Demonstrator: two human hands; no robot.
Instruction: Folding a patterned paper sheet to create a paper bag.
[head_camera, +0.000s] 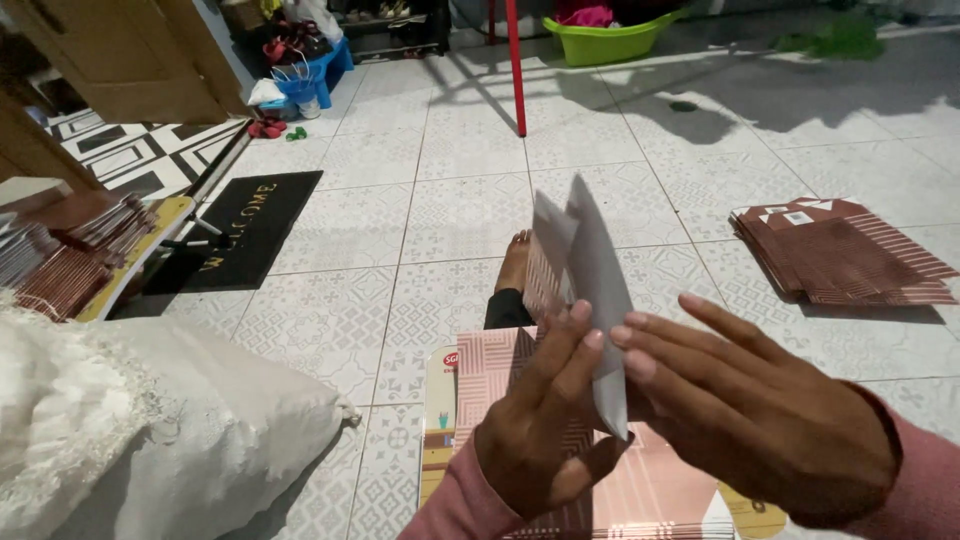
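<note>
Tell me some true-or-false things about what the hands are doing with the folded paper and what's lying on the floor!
1. Both hands hold a folded piece of card upright. True: the left hand and the right hand both press on it.
2. A stack of brown printed sheets lies on the floor tiles to the right. True.
3. The tub at the top of the picture is blue. False: the tub is bright green.
4. The dark doormat lies on the right side. False: it lies on the left, by the doorway.
5. A red pole stands on the floor. True.
</note>
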